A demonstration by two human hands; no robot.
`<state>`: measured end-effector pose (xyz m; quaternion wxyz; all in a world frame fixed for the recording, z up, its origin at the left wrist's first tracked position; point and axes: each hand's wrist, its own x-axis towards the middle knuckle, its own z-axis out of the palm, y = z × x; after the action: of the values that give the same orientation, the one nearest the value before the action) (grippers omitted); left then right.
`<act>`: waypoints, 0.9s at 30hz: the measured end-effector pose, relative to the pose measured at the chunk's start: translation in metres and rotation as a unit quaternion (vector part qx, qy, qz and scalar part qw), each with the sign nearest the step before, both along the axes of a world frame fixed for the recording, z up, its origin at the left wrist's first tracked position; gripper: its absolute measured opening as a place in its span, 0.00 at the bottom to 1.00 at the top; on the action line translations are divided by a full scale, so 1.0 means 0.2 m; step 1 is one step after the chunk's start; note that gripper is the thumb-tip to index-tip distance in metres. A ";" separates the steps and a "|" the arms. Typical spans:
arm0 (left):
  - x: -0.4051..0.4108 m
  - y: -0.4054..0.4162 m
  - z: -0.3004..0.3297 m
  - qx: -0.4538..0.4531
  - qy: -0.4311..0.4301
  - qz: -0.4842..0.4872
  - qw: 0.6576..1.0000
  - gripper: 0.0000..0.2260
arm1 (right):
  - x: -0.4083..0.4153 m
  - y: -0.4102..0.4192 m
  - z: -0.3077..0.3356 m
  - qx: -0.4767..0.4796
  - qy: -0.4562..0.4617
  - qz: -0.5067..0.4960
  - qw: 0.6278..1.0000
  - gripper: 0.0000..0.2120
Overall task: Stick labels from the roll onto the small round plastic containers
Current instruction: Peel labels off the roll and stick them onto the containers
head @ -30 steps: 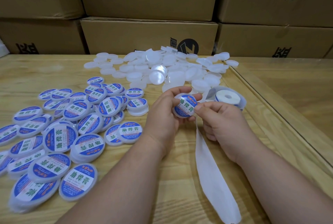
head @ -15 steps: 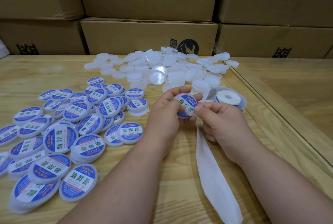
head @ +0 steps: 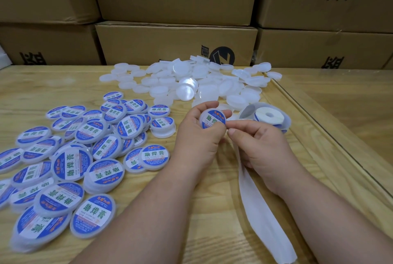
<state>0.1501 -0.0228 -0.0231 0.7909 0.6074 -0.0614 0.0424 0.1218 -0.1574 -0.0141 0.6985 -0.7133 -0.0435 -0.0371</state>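
A small round plastic container [head: 212,118] bearing a blue-and-white label sits clasped in the fingers of the left hand [head: 196,136], held above the middle of the wooden table [head: 42,89]. The right hand [head: 260,142] is just beside it, fingers curled narrow with the thumb near the container's rim and the white backing strip [head: 261,210] running under the palm toward the table's near edge. Just past the right hand lies the label roll [head: 269,115], inside a clear round tub. Labelled containers [head: 70,157] crowd the table's left side, many overlapping. Unlabelled white containers [head: 191,85] are heaped along the far edge; all seem closed, so their contents cannot be told. Cardboard boxes [head: 174,42] are stacked behind the table.
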 end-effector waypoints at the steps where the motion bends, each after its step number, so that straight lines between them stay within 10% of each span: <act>1: 0.00 0.00 0.00 0.000 0.001 0.004 1.000 0.17 | 0.00 0.00 0.00 -0.006 -0.001 -0.002 1.000 0.08; 14: 0.00 0.00 0.03 -0.038 0.020 0.071 0.997 0.03 | 0.01 -0.01 -0.01 -0.034 -0.002 -0.023 0.999 0.09; 27: 0.02 0.02 0.03 -0.088 0.066 0.083 0.990 0.15 | 0.02 0.00 -0.02 0.037 -0.017 -0.070 0.997 0.11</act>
<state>0.1536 -0.0191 -0.0171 0.8374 0.5398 0.0452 0.0728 0.1265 -0.1574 -0.0178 0.7194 -0.6874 -0.0042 -0.0992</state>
